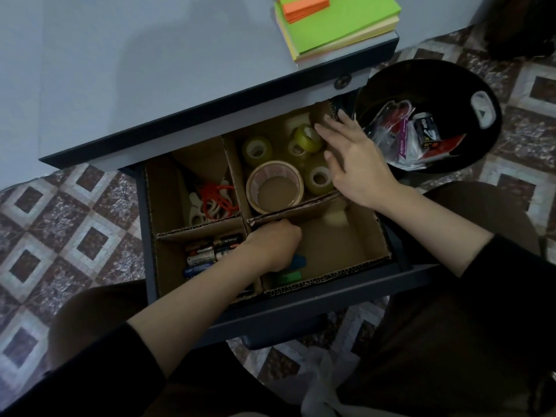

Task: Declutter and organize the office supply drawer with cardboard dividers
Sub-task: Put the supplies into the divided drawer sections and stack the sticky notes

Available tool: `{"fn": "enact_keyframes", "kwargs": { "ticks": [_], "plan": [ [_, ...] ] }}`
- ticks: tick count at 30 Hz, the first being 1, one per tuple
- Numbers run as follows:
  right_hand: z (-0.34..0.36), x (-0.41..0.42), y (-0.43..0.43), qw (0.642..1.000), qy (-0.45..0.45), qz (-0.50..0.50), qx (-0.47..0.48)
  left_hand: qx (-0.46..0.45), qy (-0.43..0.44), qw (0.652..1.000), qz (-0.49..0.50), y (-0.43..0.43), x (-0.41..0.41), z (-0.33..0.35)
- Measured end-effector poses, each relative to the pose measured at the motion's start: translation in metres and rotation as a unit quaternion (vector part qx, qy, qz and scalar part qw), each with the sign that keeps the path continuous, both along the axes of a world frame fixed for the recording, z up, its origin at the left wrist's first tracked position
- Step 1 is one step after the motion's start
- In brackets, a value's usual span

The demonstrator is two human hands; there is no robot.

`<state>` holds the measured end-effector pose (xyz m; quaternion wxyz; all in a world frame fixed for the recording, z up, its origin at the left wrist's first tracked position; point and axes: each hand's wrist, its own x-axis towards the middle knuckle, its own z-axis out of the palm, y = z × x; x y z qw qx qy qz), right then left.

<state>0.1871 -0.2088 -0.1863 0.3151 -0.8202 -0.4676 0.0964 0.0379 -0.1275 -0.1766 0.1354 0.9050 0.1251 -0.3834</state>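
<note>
- Drawer [301, 308] found pulled open beneath the grey desk top [150, 70]; cardboard dividers [198, 230] fitted inside, four compartments formed.
- Tape rolls [275, 188] noted rear right in the drawer, scissors [213, 200] rear left, batteries [207, 254] front left.
- Right hand [352, 158] spread flat over the rolls, nothing held.
- Left hand [270, 245] curled at the drawer's centre divider; grip cannot be told.
- Black bin [421, 79] stood right of the drawer on patterned tiled floor [60, 230].

2 black sleeves [90, 371], bare forearms [192, 299], dark brown trousers [451, 341].
</note>
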Motion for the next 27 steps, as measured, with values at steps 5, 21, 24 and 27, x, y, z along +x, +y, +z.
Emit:
{"fn": "enact_keyframes", "kwargs": {
  "ticks": [5, 21, 24, 27],
  "plan": [
    [-0.0003, 0.0009, -0.0014, 1.0, 0.004, -0.004, 0.001, 0.015, -0.008, 1.0, -0.019, -0.0011, -0.0015, -0.0013],
    [-0.0007, -0.0009, -0.001, 1.0, 0.019, -0.008, 0.008, -0.114, 0.008, 0.993, -0.003, 0.0048, 0.0054, 0.003],
    [0.0003, 0.0004, -0.0012, 1.0, 0.018, -0.011, 0.006, -0.112, 0.012, 0.994, 0.003, 0.0049, 0.0037, 0.002],
    [0.0007, 0.0008, -0.0014, 1.0, 0.017, -0.011, 0.004, -0.116, 0.011, 0.993, -0.005, 0.0056, 0.0032, 0.0021]
  ]
}}
